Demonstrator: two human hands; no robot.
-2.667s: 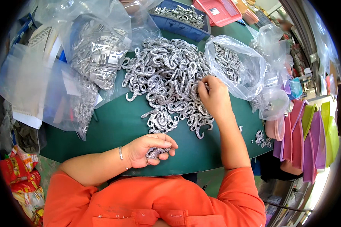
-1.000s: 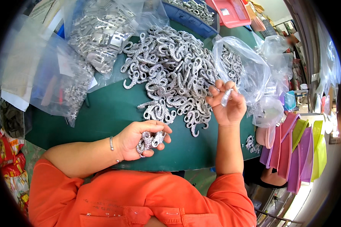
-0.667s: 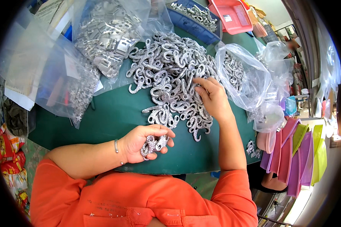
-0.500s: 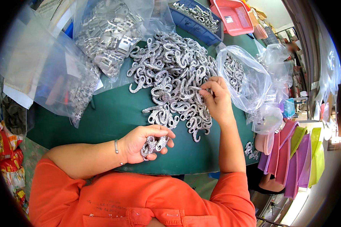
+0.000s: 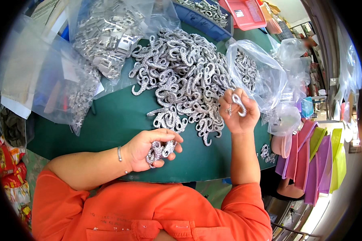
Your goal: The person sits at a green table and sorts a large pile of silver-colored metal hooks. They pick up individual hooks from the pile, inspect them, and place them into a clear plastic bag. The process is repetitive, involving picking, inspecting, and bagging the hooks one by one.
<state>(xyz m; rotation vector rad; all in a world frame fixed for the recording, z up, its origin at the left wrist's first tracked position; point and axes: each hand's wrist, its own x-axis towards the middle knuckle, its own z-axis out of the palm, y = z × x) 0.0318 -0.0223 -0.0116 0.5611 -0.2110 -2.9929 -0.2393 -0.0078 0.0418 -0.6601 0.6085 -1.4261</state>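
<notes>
A large heap of silvery, speckled metal hooks (image 5: 189,76), each with a looped end, lies on the green table (image 5: 112,116). At the heap's near right side, my right hand (image 5: 240,112) is raised and closed on one hook (image 5: 239,105), its loop showing between thumb and fingers. Near the table's front edge, my left hand (image 5: 151,150) is curled, palm up, around several of the same hooks (image 5: 160,151). How many rest in that palm is partly hidden by the fingers.
Clear plastic bags of flat metal clips (image 5: 108,44) and small star-shaped pieces (image 5: 82,100) lie to the left. Behind the heap stand a blue bin (image 5: 205,22) of metal parts and a red basket (image 5: 245,16). An open clear bag (image 5: 265,76) holding hooks sits at right.
My right hand has drawn back from the heap, toward me and slightly right, turning and lifting a hook. My left hand stays nearly in place around its hooks. The view has shifted a little.
</notes>
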